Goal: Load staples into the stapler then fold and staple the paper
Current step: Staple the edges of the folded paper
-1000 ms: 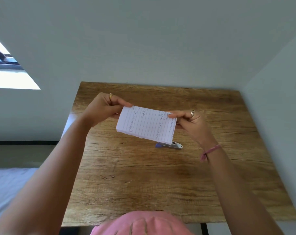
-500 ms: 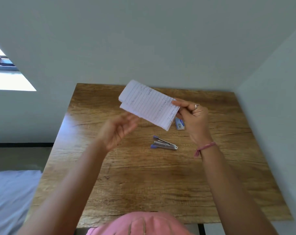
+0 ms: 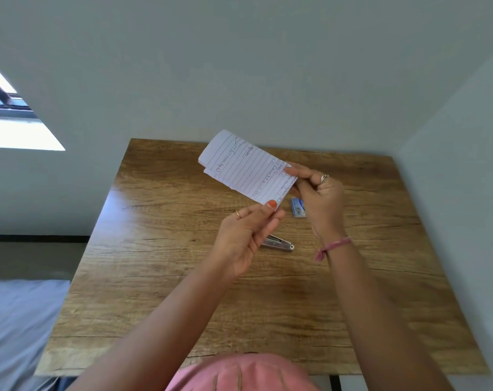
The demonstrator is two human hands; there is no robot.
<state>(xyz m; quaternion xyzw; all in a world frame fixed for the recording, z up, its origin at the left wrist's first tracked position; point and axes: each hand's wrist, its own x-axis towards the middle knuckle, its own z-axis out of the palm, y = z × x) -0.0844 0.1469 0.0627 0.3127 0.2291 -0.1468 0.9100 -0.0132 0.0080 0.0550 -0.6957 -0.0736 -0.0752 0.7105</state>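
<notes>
Both hands pinch a folded, ruled paper above a grained wooden table: left hand at its near corner, right hand at its edge; a metal stapler lies below.

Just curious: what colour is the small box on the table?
Blue, seen in the head view: the small box.

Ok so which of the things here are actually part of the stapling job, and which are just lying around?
Part of the job: folded lined paper, pinched by left hand and right hand; stapler on the wooden table; blue staple box.

Just around: window, grey bedding.
</notes>
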